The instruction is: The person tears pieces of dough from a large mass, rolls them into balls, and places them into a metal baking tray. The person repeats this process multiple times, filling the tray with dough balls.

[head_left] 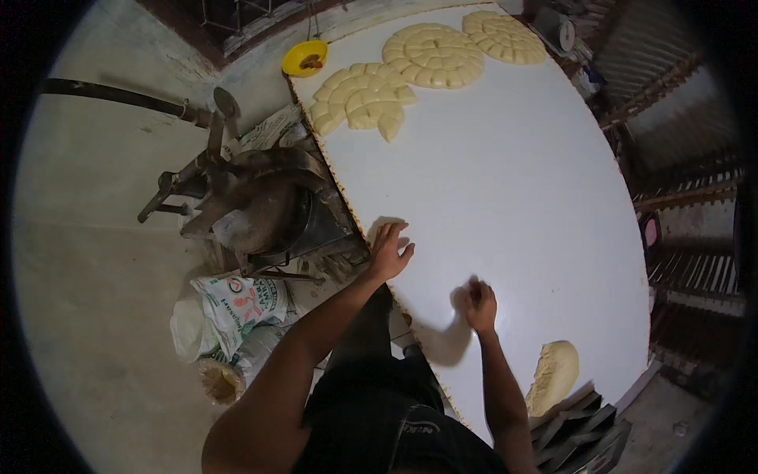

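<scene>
On the near left edge of the white tabletop (509, 195), my left hand (391, 252) rests with fingers apart and nothing in it. Over the surface to its right is my right hand (481, 303), its fingers curled; whether it holds anything small is not visible. Three flat rounds of dough scored into pieces lie at the far end: one at left (364, 98) with its near side partly broken up, one in the middle (435, 54), one at right (503, 37). An uncut lump of dough (556, 376) sits near the table's close right corner, beyond my right forearm.
A yellow bowl (305, 58) with something brown inside stands at the far left corner. Left of the table is a dark metal machine (260, 201), with printed sacks (243, 305) on the floor below. Dark metal pans (583, 429) are stacked at the near right; a dial scale (565, 35) stands far right.
</scene>
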A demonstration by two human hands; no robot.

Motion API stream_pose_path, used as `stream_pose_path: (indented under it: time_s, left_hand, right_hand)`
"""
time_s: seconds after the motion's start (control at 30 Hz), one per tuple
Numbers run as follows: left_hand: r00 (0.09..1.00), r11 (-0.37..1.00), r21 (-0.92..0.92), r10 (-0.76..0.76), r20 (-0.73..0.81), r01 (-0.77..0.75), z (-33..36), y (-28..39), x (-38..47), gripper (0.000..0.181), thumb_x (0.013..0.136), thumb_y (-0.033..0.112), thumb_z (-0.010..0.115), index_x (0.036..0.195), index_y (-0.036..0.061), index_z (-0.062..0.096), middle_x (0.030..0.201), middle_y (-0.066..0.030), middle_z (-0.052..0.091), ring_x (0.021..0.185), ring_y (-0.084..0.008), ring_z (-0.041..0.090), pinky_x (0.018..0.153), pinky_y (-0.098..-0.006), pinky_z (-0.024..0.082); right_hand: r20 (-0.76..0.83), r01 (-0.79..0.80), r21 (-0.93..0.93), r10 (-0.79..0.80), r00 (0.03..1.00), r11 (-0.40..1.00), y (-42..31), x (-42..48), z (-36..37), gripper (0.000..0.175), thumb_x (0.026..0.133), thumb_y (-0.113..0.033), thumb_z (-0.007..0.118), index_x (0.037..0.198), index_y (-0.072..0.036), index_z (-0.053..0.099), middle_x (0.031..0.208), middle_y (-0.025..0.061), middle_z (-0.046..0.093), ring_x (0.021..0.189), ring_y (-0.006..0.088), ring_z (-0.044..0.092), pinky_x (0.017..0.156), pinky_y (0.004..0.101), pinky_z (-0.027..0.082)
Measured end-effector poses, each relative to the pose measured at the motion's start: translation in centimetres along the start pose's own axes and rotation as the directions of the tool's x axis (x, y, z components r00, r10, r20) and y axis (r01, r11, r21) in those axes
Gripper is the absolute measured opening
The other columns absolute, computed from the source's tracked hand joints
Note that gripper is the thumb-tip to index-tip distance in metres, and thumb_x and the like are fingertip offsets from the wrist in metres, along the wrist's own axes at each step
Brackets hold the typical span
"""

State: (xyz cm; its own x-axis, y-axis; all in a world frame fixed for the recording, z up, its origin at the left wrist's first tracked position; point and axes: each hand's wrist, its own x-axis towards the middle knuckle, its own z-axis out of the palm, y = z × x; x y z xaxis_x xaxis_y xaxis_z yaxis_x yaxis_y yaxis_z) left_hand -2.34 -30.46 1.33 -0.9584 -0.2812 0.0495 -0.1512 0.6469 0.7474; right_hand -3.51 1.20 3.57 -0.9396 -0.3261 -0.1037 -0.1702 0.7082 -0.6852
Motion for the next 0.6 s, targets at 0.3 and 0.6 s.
stream_pose_path:
  time_s: [0.3,0.6]
  left_hand:
    - [0.942,0.839,-0.462,-0.335,-0.02,0.288,-2.0,-3.6,7.4,0.043,0.095,0.017,0.077,0.132,0.0013,0.06,0.12,-0.0154,0.061,0.099,-0.0246,0.064,0.081,-0.0369,0.057]
    - [0.812,0.493,-0.819,-0.58,-0.057,0.294,-1.6,-5.1,23.4,0.039,0.099,0.024,0.07,0.12,-0.0078,0.068,0.113,-0.0185,0.068,0.106,-0.0238,0.064,0.091,-0.0377,0.053]
  right_hand:
    - [-0.065,0.011,0.278,0.008,0.998,0.961,-12.9,37.5,11.9,0.048,0.096,-0.034,0.071,0.13,0.0,0.07,0.115,0.0238,0.073,0.102,0.0346,0.072,0.093,0.0418,0.056]
    - [0.0,-0.106,0.334,0.113,0.994,0.936,-20.1,49.6,17.5,0.053,0.084,-0.034,0.084,0.123,0.0,0.073,0.107,0.017,0.076,0.089,0.0347,0.072,0.081,0.0423,0.059]
